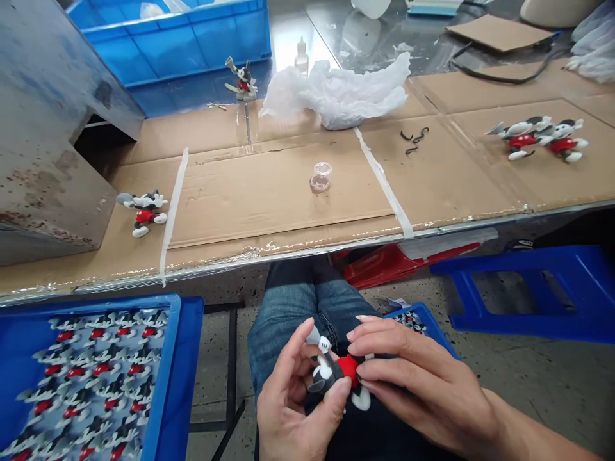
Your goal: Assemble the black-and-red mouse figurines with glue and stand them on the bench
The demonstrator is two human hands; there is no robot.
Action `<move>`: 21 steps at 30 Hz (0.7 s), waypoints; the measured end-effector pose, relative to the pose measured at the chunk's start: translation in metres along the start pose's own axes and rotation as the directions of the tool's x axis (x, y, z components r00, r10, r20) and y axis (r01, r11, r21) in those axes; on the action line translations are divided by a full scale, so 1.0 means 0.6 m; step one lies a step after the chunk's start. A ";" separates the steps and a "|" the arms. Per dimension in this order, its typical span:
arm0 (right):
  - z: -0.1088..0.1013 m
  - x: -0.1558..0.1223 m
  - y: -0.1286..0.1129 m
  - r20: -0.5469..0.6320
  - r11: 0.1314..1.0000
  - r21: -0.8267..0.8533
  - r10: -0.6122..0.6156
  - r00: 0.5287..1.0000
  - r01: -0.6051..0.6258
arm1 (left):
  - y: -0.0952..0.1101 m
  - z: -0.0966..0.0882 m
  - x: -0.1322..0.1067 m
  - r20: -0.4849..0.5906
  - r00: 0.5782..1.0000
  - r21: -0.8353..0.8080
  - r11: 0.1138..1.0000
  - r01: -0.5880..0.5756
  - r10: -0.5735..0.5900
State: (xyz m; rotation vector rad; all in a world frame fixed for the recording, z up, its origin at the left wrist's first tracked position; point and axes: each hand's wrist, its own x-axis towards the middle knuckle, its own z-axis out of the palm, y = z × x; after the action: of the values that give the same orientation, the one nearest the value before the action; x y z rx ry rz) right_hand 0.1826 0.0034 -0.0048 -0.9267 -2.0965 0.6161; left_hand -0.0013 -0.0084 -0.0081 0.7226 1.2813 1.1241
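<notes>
Above my lap I hold a small cartoon mouse figurine (348,370) with a red middle, dark body and white hands and feet. It lies tilted, head toward the left. My left hand (300,400) is closed around its head and upper body, thumb pressed against the torso. The fingers of my right hand (418,378) close on its lower body from the right, and they hide part of its legs. On the cardboard-covered table (269,205) beyond stand a small clear plastic cup (321,178) and several thin black curved pieces (414,139).
A blue tray (175,358) at lower left holds rows of similar figurines. One figurine (144,212) lies at the table's left; two figurines (542,137) lie at the right. Crumpled plastic (336,96), a dropper bottle (302,57) and a blue crate (192,48) sit behind. A blue stool (528,288) stands right.
</notes>
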 end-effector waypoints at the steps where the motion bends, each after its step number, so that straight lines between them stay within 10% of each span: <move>1: 0.000 -0.001 0.001 0.010 1.000 0.004 0.000 1.000 0.000 | 0.000 0.000 0.000 0.004 1.000 -0.002 1.000 0.002 -0.002; 21: -0.006 0.000 -0.004 0.058 1.000 0.026 0.004 0.998 -0.005 | 0.004 0.000 -0.002 0.048 0.998 -0.090 0.995 0.033 -0.029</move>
State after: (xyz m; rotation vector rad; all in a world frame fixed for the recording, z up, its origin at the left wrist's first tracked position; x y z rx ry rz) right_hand 0.1846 0.0023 -0.0011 -0.9088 -2.1329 0.6784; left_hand -0.0018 -0.0085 -0.0055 0.6555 1.1904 1.1271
